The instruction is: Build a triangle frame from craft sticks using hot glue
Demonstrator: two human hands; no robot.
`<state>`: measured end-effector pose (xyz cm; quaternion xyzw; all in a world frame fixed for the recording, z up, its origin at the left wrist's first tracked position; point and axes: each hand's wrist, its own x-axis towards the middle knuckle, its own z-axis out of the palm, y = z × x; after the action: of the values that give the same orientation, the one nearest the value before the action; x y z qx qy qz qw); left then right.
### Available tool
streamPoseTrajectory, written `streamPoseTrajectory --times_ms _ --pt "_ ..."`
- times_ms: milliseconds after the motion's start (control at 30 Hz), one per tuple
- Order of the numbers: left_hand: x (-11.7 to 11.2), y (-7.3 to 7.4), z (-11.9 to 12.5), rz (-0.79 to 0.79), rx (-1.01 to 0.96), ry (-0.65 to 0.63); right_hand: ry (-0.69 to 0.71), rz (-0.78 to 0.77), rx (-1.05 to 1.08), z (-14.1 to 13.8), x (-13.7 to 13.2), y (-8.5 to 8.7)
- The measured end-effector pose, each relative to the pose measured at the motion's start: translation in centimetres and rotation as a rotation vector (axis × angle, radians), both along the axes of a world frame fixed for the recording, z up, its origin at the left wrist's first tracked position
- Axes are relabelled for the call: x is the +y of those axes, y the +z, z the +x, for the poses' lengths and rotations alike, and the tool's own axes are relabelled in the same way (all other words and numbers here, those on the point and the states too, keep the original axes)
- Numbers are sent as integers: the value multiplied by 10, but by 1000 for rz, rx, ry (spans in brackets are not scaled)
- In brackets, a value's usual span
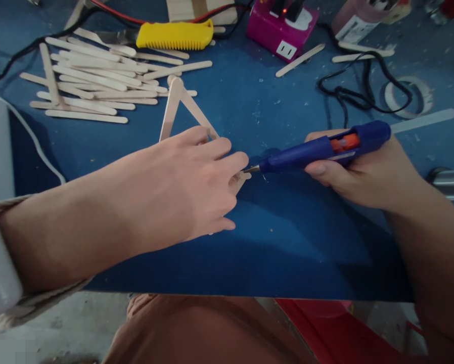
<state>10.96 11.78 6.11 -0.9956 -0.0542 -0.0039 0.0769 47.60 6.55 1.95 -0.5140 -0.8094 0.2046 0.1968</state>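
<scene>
In the head view a blue hot glue gun [299, 155] with a red trigger part lies in the grip of my right hand [367, 172]. A translucent glue stick [426, 121] sticks out of its back end. Its metal tip meets the right corner of a frame of popsicle sticks [171, 108], beside my left fingers. My left hand [200, 182] covers much of that frame, with its fingers curled down and pressed onto the sticks. The frame's top corner shows two sticks joined at an angle; the part under my palm is hidden.
Loose popsicle sticks [94, 76] lie piled at the upper left, near a yellow-handled tool [175, 35]. A magenta power box [282, 25], a black cable [363, 101], a tape roll [420, 96] and a pinkish jar [358, 20] stand at the back. The blue table's front edge [250, 297] runs below.
</scene>
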Motion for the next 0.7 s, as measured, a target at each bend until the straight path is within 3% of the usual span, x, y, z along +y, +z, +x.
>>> streamPoseTrajectory --times_ms 200,700 --pt "0 0 0 -47 30 44 -38 -52 -44 -4 0 4" --pt "-4 -1 3 -89 40 93 -24 39 7 -6 0 -3"
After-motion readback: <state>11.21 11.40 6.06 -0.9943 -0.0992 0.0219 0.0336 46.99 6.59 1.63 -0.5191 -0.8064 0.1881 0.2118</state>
